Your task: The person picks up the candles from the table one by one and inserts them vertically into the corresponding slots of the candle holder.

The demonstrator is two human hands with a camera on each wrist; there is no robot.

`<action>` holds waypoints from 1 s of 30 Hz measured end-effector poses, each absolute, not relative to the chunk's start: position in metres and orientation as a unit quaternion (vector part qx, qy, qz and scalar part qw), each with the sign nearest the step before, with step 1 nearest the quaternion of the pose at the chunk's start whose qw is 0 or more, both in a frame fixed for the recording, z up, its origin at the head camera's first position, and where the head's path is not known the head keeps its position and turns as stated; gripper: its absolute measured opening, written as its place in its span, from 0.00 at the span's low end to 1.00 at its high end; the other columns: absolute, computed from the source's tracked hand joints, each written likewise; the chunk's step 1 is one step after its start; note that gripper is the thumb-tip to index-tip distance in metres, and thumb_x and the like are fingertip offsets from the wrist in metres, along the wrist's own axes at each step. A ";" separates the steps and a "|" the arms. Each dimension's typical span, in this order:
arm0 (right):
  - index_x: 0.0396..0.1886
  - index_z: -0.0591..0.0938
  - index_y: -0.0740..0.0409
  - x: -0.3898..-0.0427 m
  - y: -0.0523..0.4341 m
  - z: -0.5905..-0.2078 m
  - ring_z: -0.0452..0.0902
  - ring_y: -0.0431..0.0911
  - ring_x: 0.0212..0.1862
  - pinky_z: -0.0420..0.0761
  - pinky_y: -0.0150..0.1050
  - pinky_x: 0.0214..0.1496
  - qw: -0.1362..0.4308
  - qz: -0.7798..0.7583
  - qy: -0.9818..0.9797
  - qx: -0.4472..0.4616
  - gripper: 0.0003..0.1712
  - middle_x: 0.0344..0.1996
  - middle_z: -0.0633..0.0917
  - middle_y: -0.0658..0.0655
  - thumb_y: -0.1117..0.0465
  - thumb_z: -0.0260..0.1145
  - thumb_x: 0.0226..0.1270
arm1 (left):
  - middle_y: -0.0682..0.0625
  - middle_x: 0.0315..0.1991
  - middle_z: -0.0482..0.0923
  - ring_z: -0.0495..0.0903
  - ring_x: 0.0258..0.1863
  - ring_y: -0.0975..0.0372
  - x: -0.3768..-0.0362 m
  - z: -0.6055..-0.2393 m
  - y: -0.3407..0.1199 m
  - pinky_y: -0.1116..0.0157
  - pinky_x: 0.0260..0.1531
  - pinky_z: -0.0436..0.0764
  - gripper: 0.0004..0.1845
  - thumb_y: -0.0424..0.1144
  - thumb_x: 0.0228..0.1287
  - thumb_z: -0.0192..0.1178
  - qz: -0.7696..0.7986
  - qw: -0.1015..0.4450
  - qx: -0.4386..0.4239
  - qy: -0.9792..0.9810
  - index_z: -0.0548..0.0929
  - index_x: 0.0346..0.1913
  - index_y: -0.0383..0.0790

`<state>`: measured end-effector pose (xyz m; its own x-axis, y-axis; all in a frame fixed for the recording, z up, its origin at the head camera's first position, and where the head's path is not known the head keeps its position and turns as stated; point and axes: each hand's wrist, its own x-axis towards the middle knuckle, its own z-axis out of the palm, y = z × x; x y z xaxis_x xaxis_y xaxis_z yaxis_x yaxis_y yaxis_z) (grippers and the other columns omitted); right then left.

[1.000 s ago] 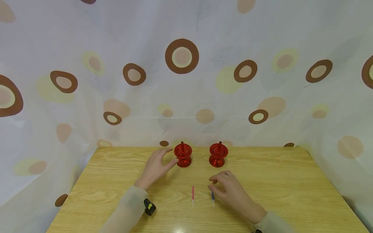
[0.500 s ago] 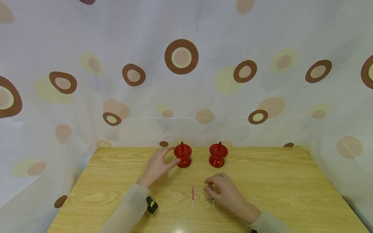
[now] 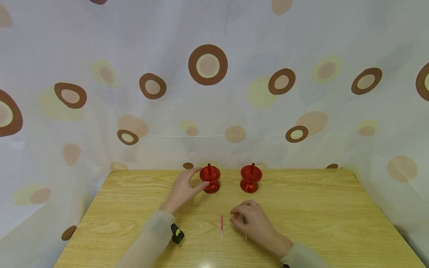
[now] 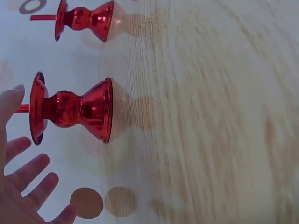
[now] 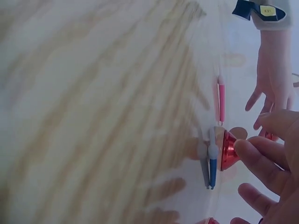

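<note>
Two shiny red candle holders, each with an upright centre stem, stand at the back of the table. My left hand [image 3: 182,188] reaches beside the left candle holder [image 3: 212,186], thumb and fingers spread near its dish. In the left wrist view, the fingers sit apart from that holder's waist. The right candle holder [image 3: 249,185] stands free. A thin pink candle [image 3: 222,223] with a white end lies on the table. Partly behind my right hand [image 3: 256,223] lies a blue candle [image 5: 213,170]. The right fingers bend loosely above it, apart from it, holding nothing.
The wood-grain table [image 3: 318,208] ends at a pale curtain [image 3: 234,111] with brown ring patterns, which also encloses both sides. A dark wrist device [image 3: 177,233] is on the left sleeve.
My right hand has moved left over the blue candle, covering more of it. The left hand has edged slightly right toward the left candle holder. Candles and holders stay put.
</note>
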<state>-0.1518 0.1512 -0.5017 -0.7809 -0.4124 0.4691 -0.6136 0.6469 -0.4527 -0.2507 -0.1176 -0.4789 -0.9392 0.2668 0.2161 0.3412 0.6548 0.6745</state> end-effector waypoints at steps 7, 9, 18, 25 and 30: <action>0.36 0.91 0.49 -0.150 0.143 -0.501 0.79 0.47 0.47 0.76 0.61 0.60 0.134 0.274 -0.921 0.242 0.07 0.30 0.87 0.37 0.56 0.81 0.59 | 0.44 0.72 0.73 0.66 0.75 0.45 -0.255 -0.484 -0.116 0.39 0.72 0.66 0.37 0.57 0.68 0.69 -0.418 0.037 -0.171 -0.891 0.74 0.74 0.42; 0.36 0.90 0.48 -0.149 0.141 -0.502 0.79 0.47 0.48 0.74 0.61 0.62 0.129 0.267 -0.925 0.239 0.07 0.30 0.87 0.38 0.55 0.81 0.60 | 0.44 0.73 0.73 0.65 0.75 0.45 -0.256 -0.484 -0.115 0.39 0.73 0.64 0.37 0.55 0.68 0.70 -0.429 0.034 -0.173 -0.886 0.74 0.74 0.41; 0.31 0.88 0.46 -0.147 0.130 -0.505 0.78 0.47 0.47 0.71 0.68 0.63 0.152 0.246 -0.930 0.229 0.09 0.26 0.83 0.36 0.54 0.83 0.56 | 0.45 0.72 0.73 0.66 0.75 0.46 -0.259 -0.486 -0.113 0.42 0.73 0.64 0.37 0.50 0.67 0.73 -0.449 0.029 -0.174 -0.876 0.74 0.74 0.40; 0.26 0.86 0.43 -0.147 0.122 -0.506 0.78 0.49 0.47 0.66 0.76 0.65 0.143 0.231 -0.936 0.222 0.10 0.22 0.79 0.34 0.52 0.81 0.56 | 0.46 0.72 0.73 0.66 0.75 0.47 -0.262 -0.488 -0.111 0.43 0.74 0.65 0.37 0.49 0.66 0.73 -0.454 0.032 -0.181 -0.872 0.74 0.74 0.40; 0.23 0.83 0.42 -0.149 0.118 -0.504 0.78 0.50 0.47 0.64 0.79 0.64 0.118 0.223 -0.943 0.217 0.13 0.21 0.79 0.35 0.51 0.82 0.56 | 0.47 0.72 0.74 0.66 0.75 0.48 -0.264 -0.489 -0.111 0.43 0.73 0.65 0.37 0.49 0.66 0.74 -0.459 0.031 -0.182 -0.869 0.74 0.74 0.41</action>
